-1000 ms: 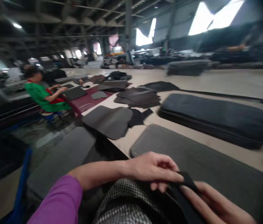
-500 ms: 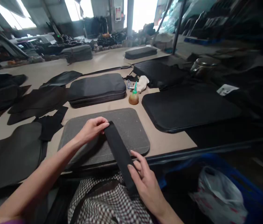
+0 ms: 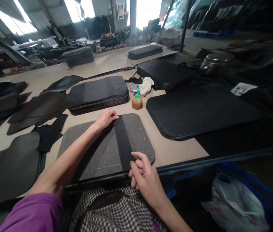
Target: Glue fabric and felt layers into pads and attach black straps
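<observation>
A black strip [image 3: 123,141] lies across a grey rounded panel [image 3: 93,154], from its back edge to its front edge. My left hand [image 3: 106,118] pinches the strip's far end at the panel's back edge. Near the strip's front end is my right hand [image 3: 144,175], its fingers bent and its thumb and forefinger apart, with nothing between them. Whether its fingertips touch the strip's edge is hard to tell.
Behind the panel are a stack of black panels [image 3: 97,93], a small bottle with a green nozzle [image 3: 137,102] and a white cloth [image 3: 146,86]. A large black panel [image 3: 199,111] lies right; dark pieces [image 3: 10,161] lie left. A plastic bag [image 3: 235,203] is low right.
The strip has gone from hanging over the panel's front edge to lying on the panel. My left hand has moved back and right with its end. My right hand has let go of the strip.
</observation>
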A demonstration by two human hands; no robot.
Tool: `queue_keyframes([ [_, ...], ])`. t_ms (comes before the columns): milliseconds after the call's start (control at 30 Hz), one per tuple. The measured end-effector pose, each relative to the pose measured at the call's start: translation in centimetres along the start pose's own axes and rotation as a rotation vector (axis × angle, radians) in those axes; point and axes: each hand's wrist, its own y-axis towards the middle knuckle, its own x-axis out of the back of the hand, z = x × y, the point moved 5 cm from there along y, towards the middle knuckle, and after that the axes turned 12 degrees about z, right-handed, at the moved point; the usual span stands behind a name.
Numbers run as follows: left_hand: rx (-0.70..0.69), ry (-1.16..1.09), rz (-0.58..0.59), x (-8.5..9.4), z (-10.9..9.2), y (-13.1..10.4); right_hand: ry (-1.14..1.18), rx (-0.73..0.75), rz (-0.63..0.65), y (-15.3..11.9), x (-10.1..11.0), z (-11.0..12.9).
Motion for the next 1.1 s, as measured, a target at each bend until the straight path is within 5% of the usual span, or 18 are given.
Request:
queue_keyframes([
  [367, 0.022, 0.050, 0.045, -0.8, 0.2, 1.0, -0.050, -0.021, -0.004, 0.6, 0.2, 0.1],
  [867, -0.020, 0.216, 0.005, -2.1, -2.0, -1.8, -0.119, -0.032, -0.013, 0.6, -0.1, -0.1],
  [1100, -0.017, 0.234, -0.013, -2.2, -2.2, -3.5, -0.437, -0.093, -0.028, 1.2, -0.4, 0.1],
])
